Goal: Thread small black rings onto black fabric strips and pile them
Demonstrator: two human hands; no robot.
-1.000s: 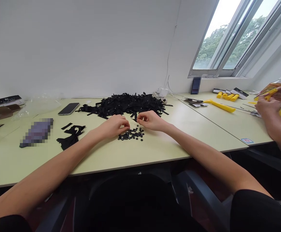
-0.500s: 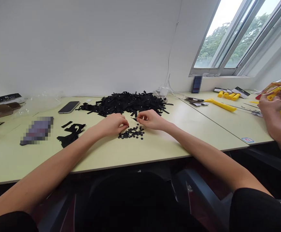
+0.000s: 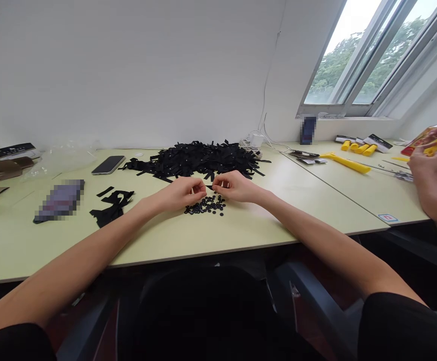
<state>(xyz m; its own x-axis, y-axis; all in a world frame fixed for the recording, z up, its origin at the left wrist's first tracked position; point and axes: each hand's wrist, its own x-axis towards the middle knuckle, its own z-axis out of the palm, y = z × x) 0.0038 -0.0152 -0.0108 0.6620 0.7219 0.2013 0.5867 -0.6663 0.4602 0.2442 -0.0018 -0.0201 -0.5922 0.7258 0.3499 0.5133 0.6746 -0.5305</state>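
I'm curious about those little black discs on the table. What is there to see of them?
The small black discs lie loosely scattered on the pale yellow-green table, just on the near side of the left hand and right hand. They look round and flat, perhaps plastic. Many crowd together, and some seem to overlap; a few sit apart at the right edge. The left fingertips are close to the patch, but whether they touch any disc is unclear.

Looks forward and down from head height, just behind the near edge of the pale yellow-green flat tabletop [image 3: 256, 228], facing the smooth white wall [image 3: 128, 75].
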